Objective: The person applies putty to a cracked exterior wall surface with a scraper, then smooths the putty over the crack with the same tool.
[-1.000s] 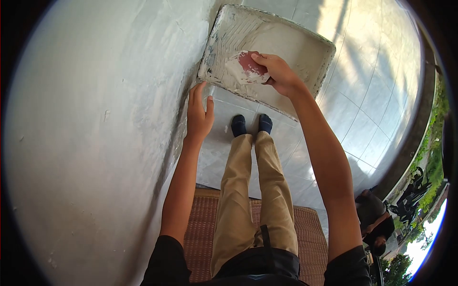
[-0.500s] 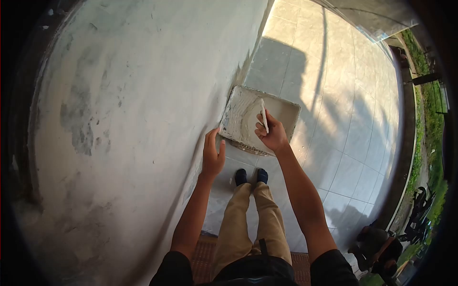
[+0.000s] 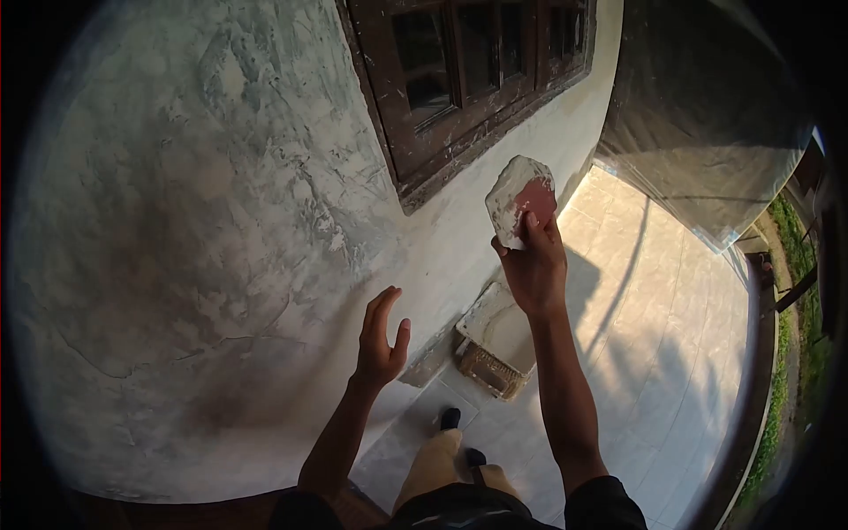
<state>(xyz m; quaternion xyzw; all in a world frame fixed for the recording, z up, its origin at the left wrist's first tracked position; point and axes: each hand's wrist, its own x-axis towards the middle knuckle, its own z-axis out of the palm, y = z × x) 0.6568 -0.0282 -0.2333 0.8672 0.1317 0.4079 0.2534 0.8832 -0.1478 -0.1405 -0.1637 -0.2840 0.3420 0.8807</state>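
Observation:
Raised in front of the wall (image 3: 221,265), my right hand (image 3: 541,274) grips a flat plaster spreader (image 3: 517,199). Whitish plaster coats its edges and one side, with a reddish patch showing near my thumb. My left hand (image 3: 382,344) holds nothing; its fingers are apart and extended close to the wall surface. Below my right hand, a shallow tub (image 3: 477,346) with wet grey-white plaster in it rests on a worn crate (image 3: 488,373) on the floor. My right hand and forearm hide the tub's right side. The wall is patchy with grey and white smears.
A dark brown window frame (image 3: 433,150) is set in the wall above. Plastic sheeting (image 3: 698,115) hangs at the far end. Grey tiles (image 3: 636,371) cover the floor, with sunlight across them. A ledge and grass (image 3: 768,397) run along the right.
My right hand has lifted the spreader up from over the tub, and its broad face now shows. The view has tilted up, bringing in the window. My left hand stays near the wall.

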